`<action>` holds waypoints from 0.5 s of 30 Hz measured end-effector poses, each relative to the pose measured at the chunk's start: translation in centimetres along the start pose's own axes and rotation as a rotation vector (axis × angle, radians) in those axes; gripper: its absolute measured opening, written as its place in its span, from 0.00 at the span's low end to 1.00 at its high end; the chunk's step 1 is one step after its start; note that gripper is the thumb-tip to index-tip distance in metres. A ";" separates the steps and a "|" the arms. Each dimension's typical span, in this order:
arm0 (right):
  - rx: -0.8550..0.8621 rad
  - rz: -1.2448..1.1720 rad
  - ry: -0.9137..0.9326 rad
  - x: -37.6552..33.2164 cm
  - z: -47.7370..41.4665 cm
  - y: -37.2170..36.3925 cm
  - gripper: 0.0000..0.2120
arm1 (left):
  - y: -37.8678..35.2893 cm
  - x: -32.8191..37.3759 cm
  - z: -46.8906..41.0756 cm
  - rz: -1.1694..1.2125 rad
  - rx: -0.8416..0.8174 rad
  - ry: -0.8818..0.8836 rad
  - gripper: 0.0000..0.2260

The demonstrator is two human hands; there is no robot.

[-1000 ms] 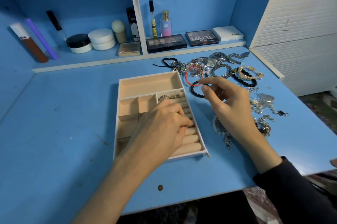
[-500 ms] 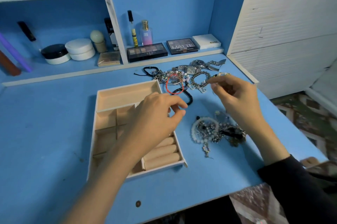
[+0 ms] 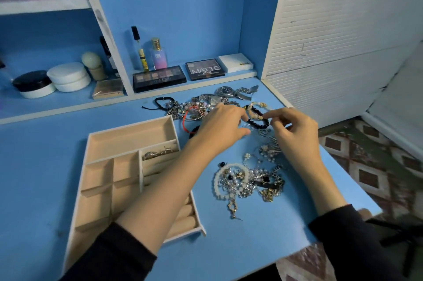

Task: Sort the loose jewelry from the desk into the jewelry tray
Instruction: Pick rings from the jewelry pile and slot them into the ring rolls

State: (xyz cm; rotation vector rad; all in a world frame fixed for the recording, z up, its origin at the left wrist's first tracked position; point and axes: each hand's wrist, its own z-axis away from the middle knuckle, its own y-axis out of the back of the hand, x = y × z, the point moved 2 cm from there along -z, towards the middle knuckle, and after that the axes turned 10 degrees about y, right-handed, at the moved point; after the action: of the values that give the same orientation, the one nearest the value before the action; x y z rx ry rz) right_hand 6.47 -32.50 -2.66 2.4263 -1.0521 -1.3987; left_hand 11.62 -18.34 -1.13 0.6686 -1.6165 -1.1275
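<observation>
Over blue desk (image 3: pixel 57 166), left hand (image 3: pixel 223 127) hovers loosely curled; right hand (image 3: pixel 295 129) pinches (fingertips) beaded bracelet (image 3: pixel 256 112).

Both forearms are extending forward in dark sleeves pushed back from the wrists. The left hand (image 3: pixel 223 123) is reaching to the right, palm down, fingers curled loosely. The right hand (image 3: pixel 294 130) is facing it, thumb and forefinger pinching together, remaining fingers bending inward. The two hands are sitting close together, fingertips nearly meeting.

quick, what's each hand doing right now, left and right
Left hand: fingers curled down over the loose jewelry on the blue desk; a grip cannot be told.
Right hand: fingertips pinched; what they hold cannot be told.
</observation>
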 end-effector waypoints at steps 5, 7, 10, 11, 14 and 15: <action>0.002 0.000 0.012 0.1 0.1 -0.1 0.13 | -0.6 0.3 -1.1 -0.004 0.007 0.021 0.15; 0.005 -0.007 0.013 0.1 0.1 -0.1 0.13 | -0.7 0.5 -1.3 -0.001 0.007 0.028 0.15; -0.001 -0.008 0.019 0.1 0.1 -0.1 0.13 | -0.5 0.7 -1.6 0.012 -0.007 0.036 0.13; -0.008 -0.005 0.018 0.1 0.1 -0.1 0.13 | -0.4 0.8 -1.7 0.020 -0.016 0.037 0.12; -0.017 0.001 0.022 0.1 0.1 -0.2 0.13 | -0.2 1.0 -1.9 0.054 -0.056 0.048 0.10; -0.015 0.001 0.025 0.1 0.1 -0.2 0.13 | -0.2 1.0 -2.0 0.065 -0.067 0.053 0.09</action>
State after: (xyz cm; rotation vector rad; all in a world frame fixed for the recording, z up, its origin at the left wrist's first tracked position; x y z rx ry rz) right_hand 6.53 -32.40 -2.88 2.4255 -1.0335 -1.3674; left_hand 13.15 -19.95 -0.78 0.5938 -1.5382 -1.1028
